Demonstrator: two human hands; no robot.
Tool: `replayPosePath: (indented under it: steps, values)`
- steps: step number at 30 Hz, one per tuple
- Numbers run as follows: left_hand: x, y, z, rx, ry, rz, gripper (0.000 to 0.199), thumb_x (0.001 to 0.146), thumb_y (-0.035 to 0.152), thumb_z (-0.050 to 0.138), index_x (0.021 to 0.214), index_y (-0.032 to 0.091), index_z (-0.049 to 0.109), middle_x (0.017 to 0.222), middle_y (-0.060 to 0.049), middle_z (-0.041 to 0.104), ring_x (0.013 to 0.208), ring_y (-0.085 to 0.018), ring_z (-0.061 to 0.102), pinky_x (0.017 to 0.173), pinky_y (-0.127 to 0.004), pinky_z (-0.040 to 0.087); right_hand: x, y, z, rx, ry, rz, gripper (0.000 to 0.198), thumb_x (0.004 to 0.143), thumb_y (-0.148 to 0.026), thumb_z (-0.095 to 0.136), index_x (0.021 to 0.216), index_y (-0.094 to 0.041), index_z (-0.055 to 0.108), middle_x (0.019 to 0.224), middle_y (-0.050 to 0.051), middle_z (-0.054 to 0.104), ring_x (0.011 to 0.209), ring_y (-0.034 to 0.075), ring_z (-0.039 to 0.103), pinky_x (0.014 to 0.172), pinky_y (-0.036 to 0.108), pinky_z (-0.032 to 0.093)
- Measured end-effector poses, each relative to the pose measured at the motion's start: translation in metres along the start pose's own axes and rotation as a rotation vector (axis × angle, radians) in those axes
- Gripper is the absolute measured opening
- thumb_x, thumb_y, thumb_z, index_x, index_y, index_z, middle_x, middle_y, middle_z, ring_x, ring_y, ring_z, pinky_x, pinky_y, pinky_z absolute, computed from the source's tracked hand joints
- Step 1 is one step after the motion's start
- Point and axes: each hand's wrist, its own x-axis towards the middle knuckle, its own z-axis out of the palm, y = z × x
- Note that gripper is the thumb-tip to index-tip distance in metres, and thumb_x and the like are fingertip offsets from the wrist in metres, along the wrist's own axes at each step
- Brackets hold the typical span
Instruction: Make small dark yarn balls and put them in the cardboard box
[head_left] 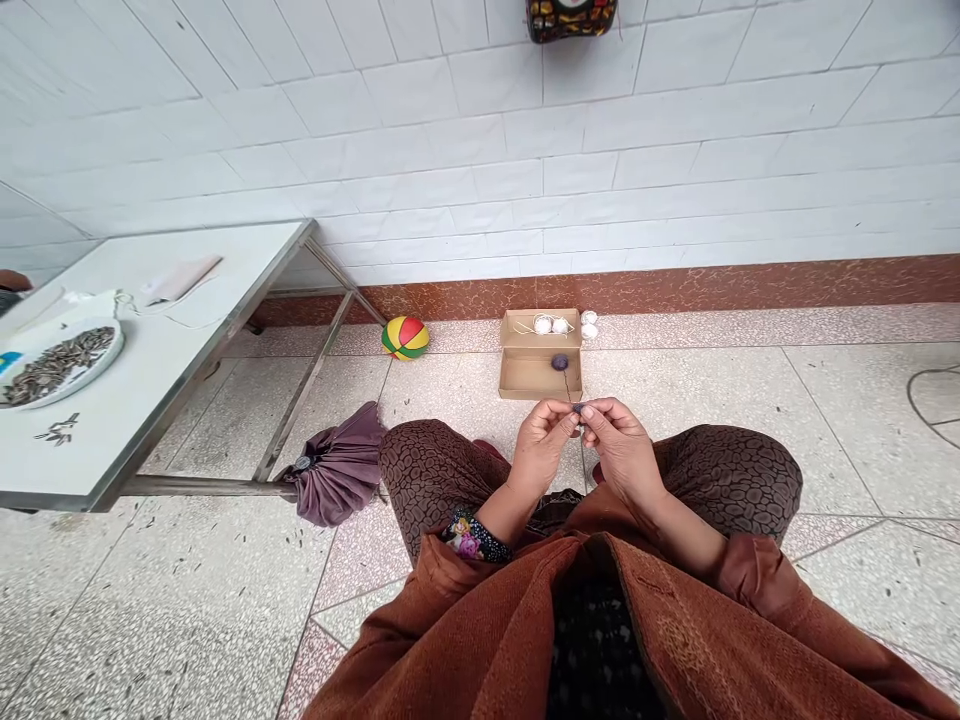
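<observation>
My left hand [545, 440] and my right hand [616, 440] meet in front of my knees, thumbs and forefingers pinched together. Between their fingertips is a small dark yarn piece [577, 408], largely covered by the fingers; whether a hook or needle is there I cannot tell. A dark strand [568, 386] runs from it to a dark purple yarn ball [559, 362] inside an open cardboard box [525, 378] on the floor. Two white yarn balls [551, 325] lie in the box's raised lid, and more white balls [589, 325] sit just right of it.
A white table [225, 290] with metal legs stands at left, bearing a plate [112, 352] of sunflower seeds and a pale pouch [182, 279]. Under its edge rests a purple cloth bundle [341, 465]. A colourful ball [405, 338] lies by the wall. Seed shells litter the floor.
</observation>
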Motion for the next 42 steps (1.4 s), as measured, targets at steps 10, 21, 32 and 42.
replayPosePath:
  steps: [10, 21, 32, 42]
  values:
    - [0.0, -0.005, 0.001, 0.035, 0.26, 0.087, 0.028, 0.075, 0.041, 0.083, 0.081, 0.018, 0.067, 0.08, -0.001, 0.069, 0.073, -0.012, 0.061, 0.073, -0.027, 0.049, -0.003, 0.012, 0.008, 0.027, -0.05, 0.05, 0.035, 0.076, -0.051, 0.082, 0.096, -0.026, 0.069, 0.079, -0.001, 0.065, 0.065, 0.014, 0.055, 0.063, 0.031, 0.049]
    - [-0.009, 0.004, -0.002, -0.088, 0.125, 0.045, 0.029, 0.072, 0.037, 0.086, 0.09, 0.018, 0.072, 0.089, -0.003, 0.073, 0.082, -0.014, 0.065, 0.081, -0.03, 0.052, 0.0, 0.009, 0.01, 0.062, -0.007, 0.075, 0.039, 0.071, -0.049, 0.086, 0.088, -0.026, 0.059, 0.07, -0.006, 0.053, 0.058, 0.01, 0.048, 0.052, 0.024, 0.04]
    - [-0.007, 0.009, -0.009, -0.149, 0.07, -0.063, 0.038, 0.07, 0.032, 0.086, 0.099, 0.018, 0.066, 0.087, 0.0, 0.069, 0.079, -0.011, 0.061, 0.078, -0.027, 0.048, 0.008, 0.012, 0.0, -0.141, -0.108, 0.025, 0.032, 0.074, -0.05, 0.083, 0.09, -0.025, 0.07, 0.074, -0.003, 0.06, 0.058, 0.011, 0.045, 0.055, 0.028, 0.039]
    - [-0.005, 0.007, -0.014, -0.03, 0.124, -0.084, 0.029, 0.07, 0.038, 0.086, 0.081, 0.017, 0.071, 0.075, 0.001, 0.067, 0.065, -0.008, 0.052, 0.062, -0.023, 0.04, 0.005, 0.003, -0.005, -0.635, -0.158, -0.35, 0.002, 0.081, -0.027, 0.074, 0.084, -0.028, 0.073, 0.083, 0.003, 0.062, 0.068, 0.019, 0.054, 0.066, 0.036, 0.047]
